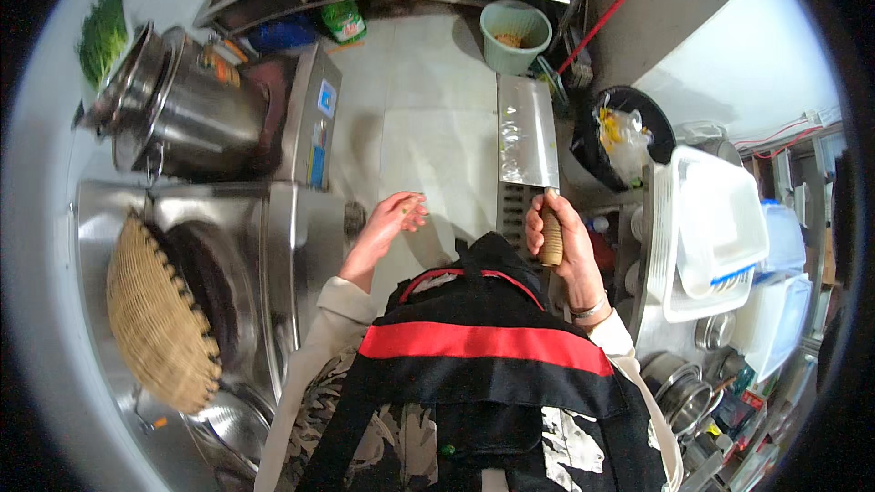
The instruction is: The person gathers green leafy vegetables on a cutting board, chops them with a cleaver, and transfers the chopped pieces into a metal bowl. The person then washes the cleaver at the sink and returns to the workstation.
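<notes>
My right hand (571,239) grips the ribbed wooden handle (551,239) of a Chinese cleaver. Its broad steel blade (528,133) points away from me over the floor, with small green bits stuck to it. To the left, my left hand (394,215) hangs in the air with bent fingers spread a little and nothing in it. A green speck clings to that hand too. Below both hands is the black apron (485,335) with a red band that I wear.
Left stand a steel stockpot (205,112) on a stove and a wicker basket (154,314) over a wok station. A pale green bucket (516,37), a lined black bin (625,136) and a red pole (605,20) are ahead right. White plastic baskets (718,218) sit on the right counter.
</notes>
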### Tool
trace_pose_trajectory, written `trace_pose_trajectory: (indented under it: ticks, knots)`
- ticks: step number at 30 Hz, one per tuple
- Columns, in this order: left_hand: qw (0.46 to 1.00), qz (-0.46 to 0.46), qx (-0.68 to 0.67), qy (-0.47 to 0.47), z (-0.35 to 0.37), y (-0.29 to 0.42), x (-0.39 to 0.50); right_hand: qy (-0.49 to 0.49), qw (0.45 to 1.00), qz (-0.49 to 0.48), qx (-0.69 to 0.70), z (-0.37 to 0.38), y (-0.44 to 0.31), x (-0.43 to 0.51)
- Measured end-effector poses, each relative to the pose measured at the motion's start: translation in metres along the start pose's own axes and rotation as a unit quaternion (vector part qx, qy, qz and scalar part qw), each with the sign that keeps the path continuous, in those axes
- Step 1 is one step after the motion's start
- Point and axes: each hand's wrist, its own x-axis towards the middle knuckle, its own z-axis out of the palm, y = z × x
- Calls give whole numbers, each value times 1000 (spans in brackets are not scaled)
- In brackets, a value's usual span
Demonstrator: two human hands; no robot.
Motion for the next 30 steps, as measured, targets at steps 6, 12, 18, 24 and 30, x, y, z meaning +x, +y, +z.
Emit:
trace_pose_trajectory:
  ticks: [6, 12, 18, 24, 30]
  knots:
    - [996, 54, -15, -74, 4, 114, 147, 38, 998, -34, -42, -9, -92, 131]
    - [989, 83, -9, -125, -17, 210, 245, 8, 999, -12, -38, 23, -179, 259]
    - [981, 95, 5, -168, -4, 306, 353, -72, 993, 31, -87, 66, -223, 395]
    - [968, 36, -75, -235, -21, 386, 475, -97, 992, 46, -72, 117, -257, 509]
    - [988, 11, -79, -131, -29, 438, 576, -57, 967, 59, -241, 123, -297, 597]
